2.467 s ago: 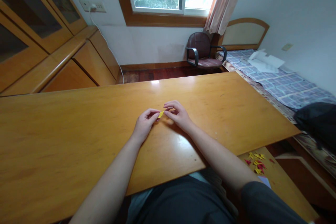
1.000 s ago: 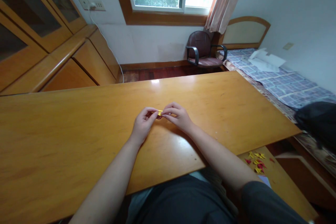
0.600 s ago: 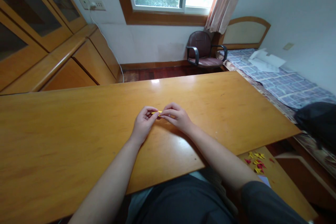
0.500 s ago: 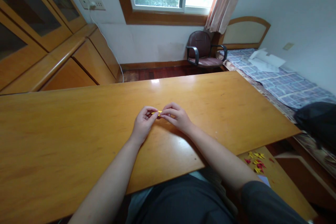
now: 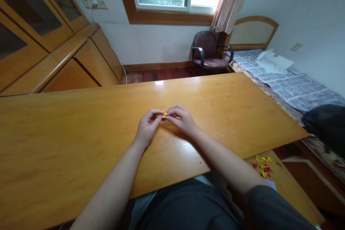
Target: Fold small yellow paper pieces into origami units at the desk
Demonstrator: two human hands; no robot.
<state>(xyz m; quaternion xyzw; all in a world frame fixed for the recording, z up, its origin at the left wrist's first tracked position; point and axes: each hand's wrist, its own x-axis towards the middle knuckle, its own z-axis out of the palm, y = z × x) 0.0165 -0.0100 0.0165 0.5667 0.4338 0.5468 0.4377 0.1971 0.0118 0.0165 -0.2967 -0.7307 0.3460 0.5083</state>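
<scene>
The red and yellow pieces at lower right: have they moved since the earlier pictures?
No: the red and yellow pieces show no shift against the large table.

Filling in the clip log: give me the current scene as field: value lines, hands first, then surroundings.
left hand: thumb and fingers pinching a small yellow piece
right hand: fingertips at the piece's right end; grip unclear
desk: wooden, beneath both hands
right side: red and yellow pieces on another wooden surface
beyond desk: brown chair, bed
</scene>
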